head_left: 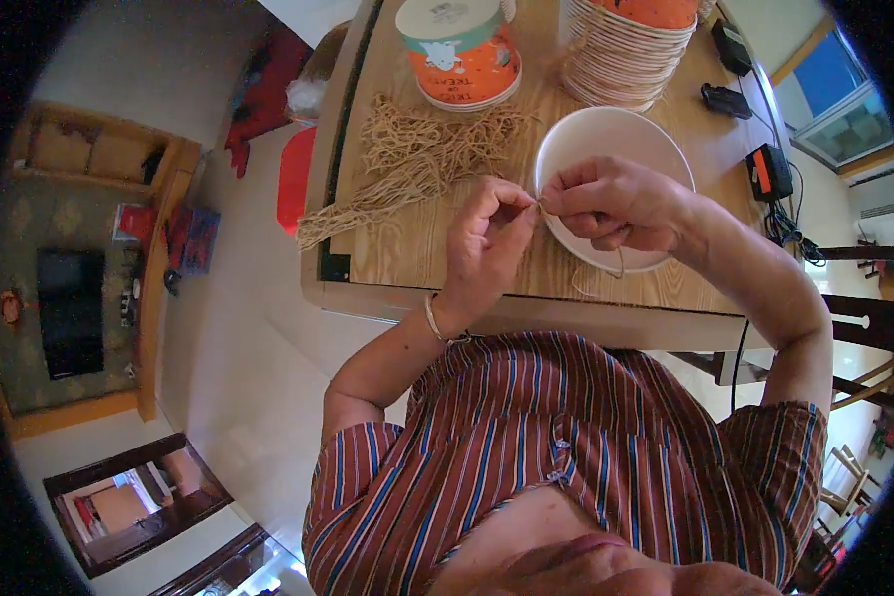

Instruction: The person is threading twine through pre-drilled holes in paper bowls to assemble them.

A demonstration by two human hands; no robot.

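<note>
My left hand [489, 236] and my right hand [618, 204] meet fingertip to fingertip at the left rim of a white paper bucket [611, 131], whose open mouth faces up toward me. Both are closed in a pinch on a thin tan cord [622, 262]; part of it dangles below my right hand, in front of the bucket. The pinched spot is too small to tell whether the cord passes through the rim. Left of the bucket lies a loose pile of similar tan cords [422, 159], bunched together toward the table's left edge.
An orange printed bucket [467, 72] stands upside down behind the cord pile. Behind the white bucket rises a stack of nested buckets [626, 68]. Black devices and cables [771, 173] line the wooden table's [397, 256] right edge. A red stool [296, 179] is beyond its left edge.
</note>
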